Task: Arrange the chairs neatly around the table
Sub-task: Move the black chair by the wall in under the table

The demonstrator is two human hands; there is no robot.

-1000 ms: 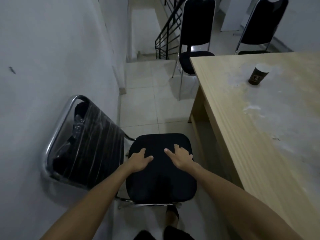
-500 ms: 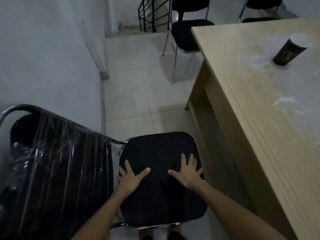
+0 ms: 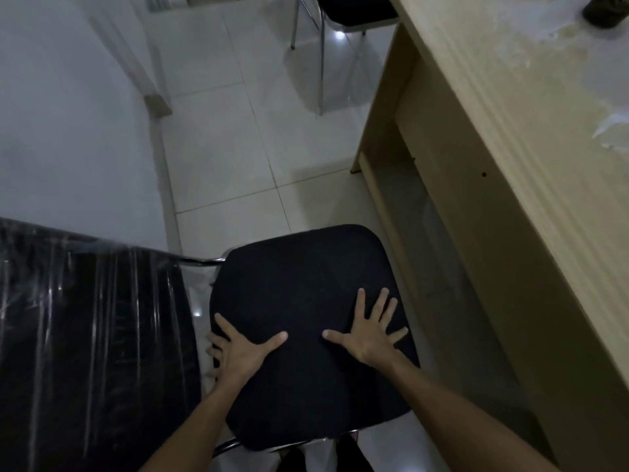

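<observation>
Looking down from the head camera, we see the chair (image 3: 306, 301) beside the counter (image 3: 531, 137), its plastic-wrapped back (image 3: 85, 335) towards the wall. Our left hand (image 3: 238, 352) lies flat at the seat's left edge, fingers spread; our right hand (image 3: 369, 330) lies flat and splayed on the seat. A second chair (image 3: 354, 11) stands at the counter's far end.
</observation>
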